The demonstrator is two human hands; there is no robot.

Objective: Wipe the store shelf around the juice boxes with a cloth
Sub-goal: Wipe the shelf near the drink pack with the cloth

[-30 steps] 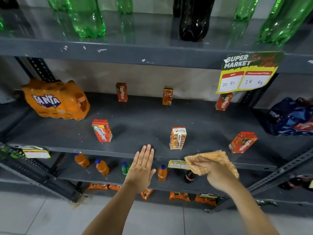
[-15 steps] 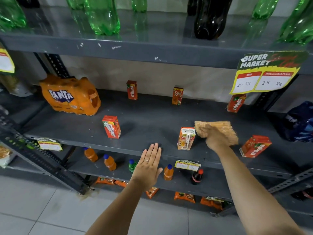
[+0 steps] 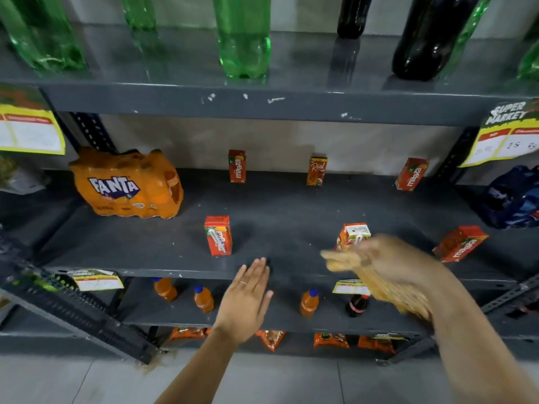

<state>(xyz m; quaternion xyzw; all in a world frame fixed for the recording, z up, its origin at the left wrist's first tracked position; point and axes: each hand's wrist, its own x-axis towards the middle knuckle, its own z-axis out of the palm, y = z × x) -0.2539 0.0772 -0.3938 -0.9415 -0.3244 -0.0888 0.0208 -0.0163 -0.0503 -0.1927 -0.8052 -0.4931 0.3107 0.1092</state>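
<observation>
The dark grey middle shelf (image 3: 291,217) carries several small juice boxes: three at the back, such as the red Maaza box (image 3: 236,166), and three nearer the front, among them a red box (image 3: 218,235) and a white-topped box (image 3: 351,236). My right hand (image 3: 388,262) is blurred with motion over the shelf's front edge, just in front of the white-topped box, and grips an orange checked cloth (image 3: 393,293) that hangs below it. My left hand (image 3: 248,295) lies flat with fingers together, fingertips at the front lip of the shelf.
An orange Fanta multipack (image 3: 127,185) sits at the shelf's left, a blue pack (image 3: 513,196) at the right. Green and dark bottles (image 3: 243,36) stand on the shelf above. Small orange bottles (image 3: 204,298) line the lower shelf. Price tags (image 3: 507,135) hang from the edges.
My right hand has swept the cloth from behind the white-topped box forward and down to the shelf's front edge. The view has shifted left. My left hand stays at the lip.
</observation>
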